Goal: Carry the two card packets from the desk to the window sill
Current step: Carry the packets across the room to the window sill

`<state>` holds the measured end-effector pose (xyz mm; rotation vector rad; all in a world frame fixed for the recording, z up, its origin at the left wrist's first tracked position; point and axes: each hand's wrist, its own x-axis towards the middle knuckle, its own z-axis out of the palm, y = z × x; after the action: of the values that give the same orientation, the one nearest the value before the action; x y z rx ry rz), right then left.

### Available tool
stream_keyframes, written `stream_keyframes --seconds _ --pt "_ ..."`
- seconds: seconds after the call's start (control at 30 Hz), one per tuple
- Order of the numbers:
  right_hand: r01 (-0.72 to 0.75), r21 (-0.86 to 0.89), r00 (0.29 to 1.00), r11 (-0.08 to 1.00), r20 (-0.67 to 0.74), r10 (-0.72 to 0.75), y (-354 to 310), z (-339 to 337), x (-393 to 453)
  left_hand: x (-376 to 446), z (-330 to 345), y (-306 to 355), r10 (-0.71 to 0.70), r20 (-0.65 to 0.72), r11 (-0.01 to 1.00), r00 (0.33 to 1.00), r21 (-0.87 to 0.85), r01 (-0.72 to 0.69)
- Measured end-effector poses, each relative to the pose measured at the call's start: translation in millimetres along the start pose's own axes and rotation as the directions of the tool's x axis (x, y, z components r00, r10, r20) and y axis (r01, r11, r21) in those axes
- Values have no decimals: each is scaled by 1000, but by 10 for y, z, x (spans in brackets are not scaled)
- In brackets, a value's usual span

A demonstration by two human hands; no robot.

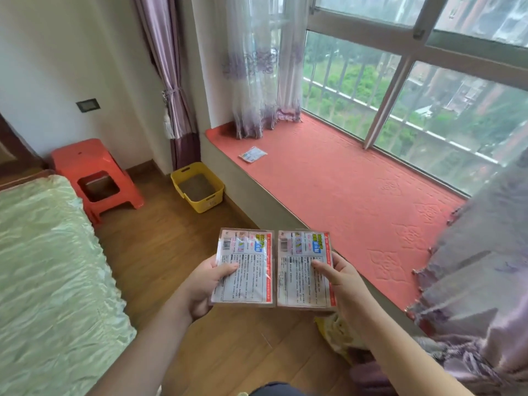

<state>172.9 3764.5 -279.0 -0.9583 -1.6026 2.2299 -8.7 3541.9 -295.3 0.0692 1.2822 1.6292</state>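
The window (414,81) fills the far right, trees and buildings blurred behind its bars. Under it the sill (357,195) runs from far left to near right, covered in an embossed red mat. A sheer curtain (257,75) hangs onto its far end, and a purple curtain (480,281) drapes over its near end at your right. To your left lies the bed (43,281) with a pale green shiny cover. The floor (160,252) between bed and sill is wood plank. By the far wall stands an orange stool (97,178), and right of it, against the sill's base, a yellow bin (197,187). On the far part of the sill rests a small packet (253,154), lying flat and turned at a slant.

You hold the two task packets side by side over the floor, just short of the sill's edge, their inner edges touching or nearly so. Each stands long axis near to far, printed back facing up at you, barcode and coloured header at the far end. Your left hand (200,284) grips the left packet (243,267) at its near left corner, thumb on top and fingers beneath. Your right hand (345,284) grips the right packet (304,267) from its right side, thumb pressed on the print.
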Motion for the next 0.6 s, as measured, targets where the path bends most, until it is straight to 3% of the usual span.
stream_keyframes --seconds 0.6 --pt "-53 -6 988 999 142 53 -794 53 2281 1430 107 1197 62 -128 997 990 -41 -68"
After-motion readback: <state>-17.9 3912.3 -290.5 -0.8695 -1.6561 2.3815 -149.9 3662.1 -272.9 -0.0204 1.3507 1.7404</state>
